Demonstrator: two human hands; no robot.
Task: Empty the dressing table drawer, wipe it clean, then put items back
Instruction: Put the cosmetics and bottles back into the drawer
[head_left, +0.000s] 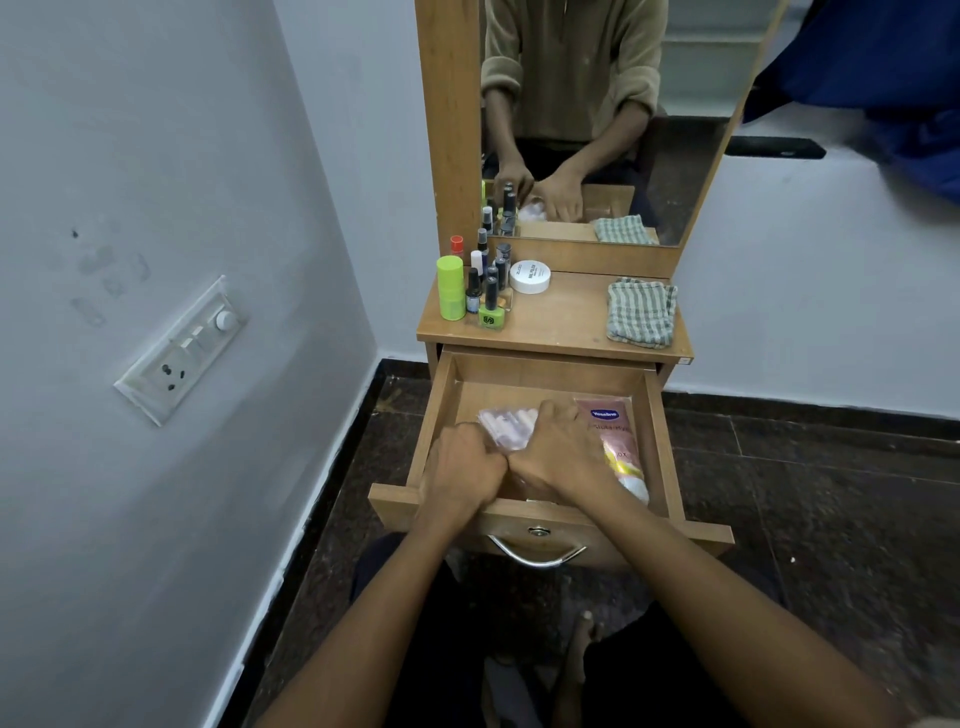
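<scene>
On the table (561, 322) stand bottles (478, 291), a jar (530, 276) and a folded cloth (641, 312); in the open drawer (657, 431) both hands, left hand (462, 467) and right hand (558, 447), have fingers closed on a pink packet (506, 418); a tube (618, 441) lies beside; emptying seems partly done, though restocking is possible.

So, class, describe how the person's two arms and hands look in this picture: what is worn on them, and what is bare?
Both forearms are bare from the bottom edge of the picture to the left hand and the right hand. No rings, watch, bracelet or gloves show. In the mirror, the reflection shows a fuzzy olive-beige top with its sleeves pushed up to about the elbow.
</scene>
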